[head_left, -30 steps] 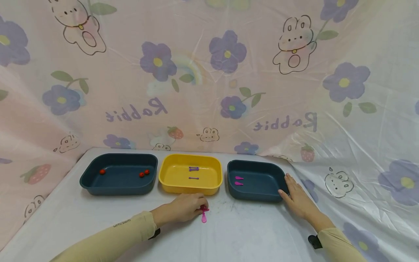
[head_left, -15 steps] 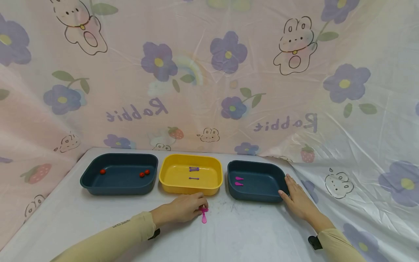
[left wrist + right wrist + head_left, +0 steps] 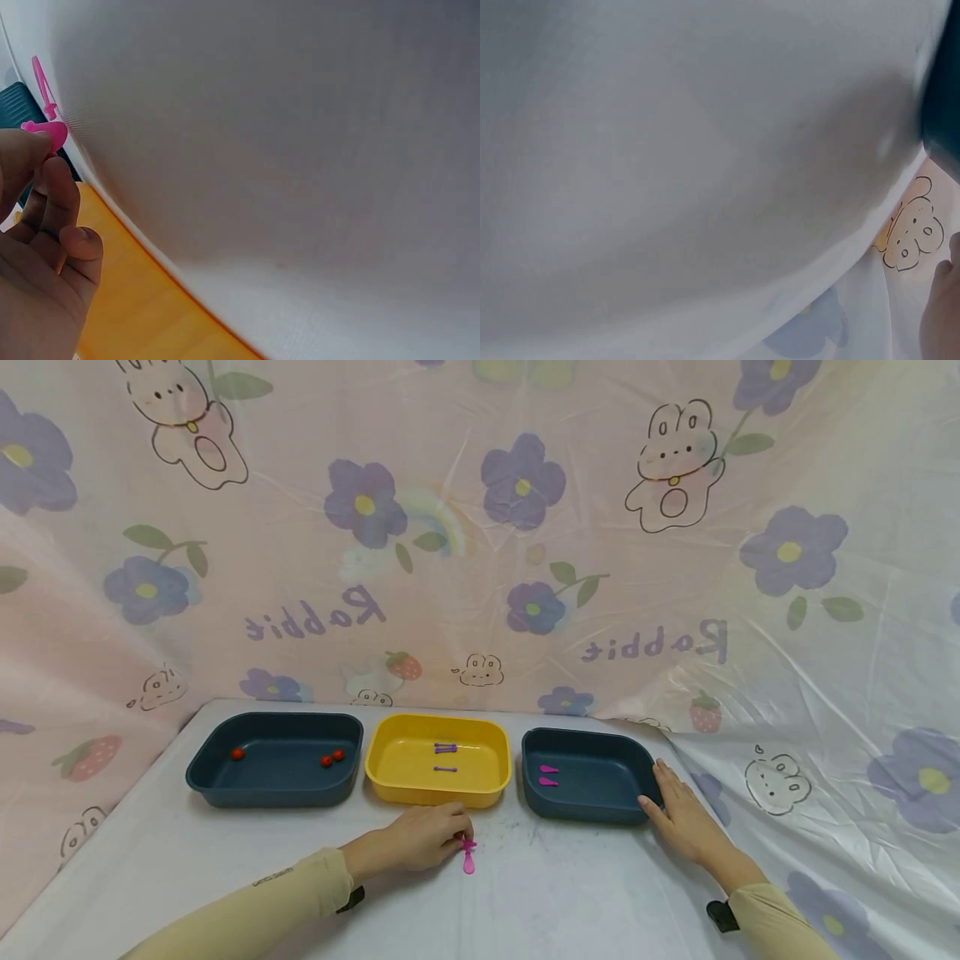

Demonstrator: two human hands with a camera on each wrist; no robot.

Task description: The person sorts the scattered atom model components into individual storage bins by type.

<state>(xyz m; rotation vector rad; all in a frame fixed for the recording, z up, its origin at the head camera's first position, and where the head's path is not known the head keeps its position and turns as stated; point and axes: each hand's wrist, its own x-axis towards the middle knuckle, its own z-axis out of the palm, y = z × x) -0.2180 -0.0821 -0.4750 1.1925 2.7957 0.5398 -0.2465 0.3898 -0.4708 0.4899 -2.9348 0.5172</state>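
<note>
My left hand (image 3: 427, 837) is low over the table in front of the yellow tray (image 3: 438, 797). Its thumb and finger pinch a small pink plastic piece (image 3: 51, 133), which has a rounded end in the left wrist view. Right beside that piece lies a slim pink plastic loop (image 3: 468, 863) with a small crosspiece at its near-finger end. On the far right, my right hand (image 3: 682, 818) rests with straight fingers against the end of the right dark blue tray (image 3: 592, 814). In that tray lie two pink teardrop-shaped pieces (image 3: 549, 769).
A left dark blue tray (image 3: 273, 797) contains three small red balls (image 3: 326, 761). Several purple bar-shaped pieces (image 3: 446, 748) lie in the yellow tray. The trays stand in a row on the white-covered table (image 3: 570, 893), before a patterned cloth backdrop (image 3: 450, 568).
My left hand has shifted very slightly left, and more of the pink crosspiece shows beyond its fingertips. The right hand and the trays keep their places.
</note>
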